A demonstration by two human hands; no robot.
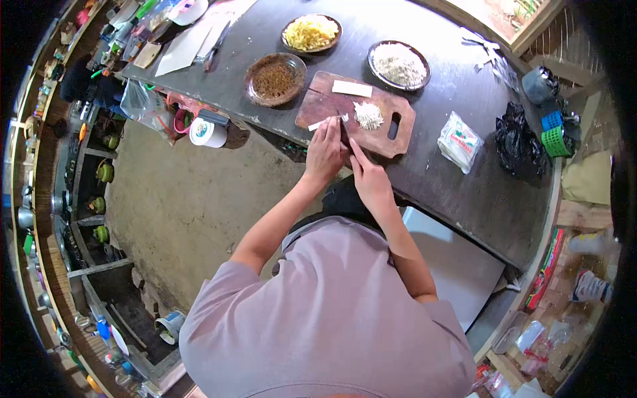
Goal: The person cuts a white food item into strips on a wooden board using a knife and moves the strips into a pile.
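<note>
A wooden cutting board (318,93) with a handle slot lies near the table's edge in front of me. My left hand (324,151) presses its fingers on a thin white strip (318,125) at the board's near left side. My right hand (371,179) grips a knife (345,134), index finger stretched along it; its blade stands beside my left fingertips, at the strip's end. A pile of finely cut white pieces (368,115) sits right of the blade. Behind it lies a white flat block (352,89), whose kind I cannot make out. My fingers partly hide the strip and knife.
Around the board stand a plate of brown crumbs (273,78), a bowl of yellow pieces (310,33) and a plate of white powder (399,65). To the right lie a white plastic packet (460,142) and a black plastic bag (519,142). A white bucket (208,133) stands left.
</note>
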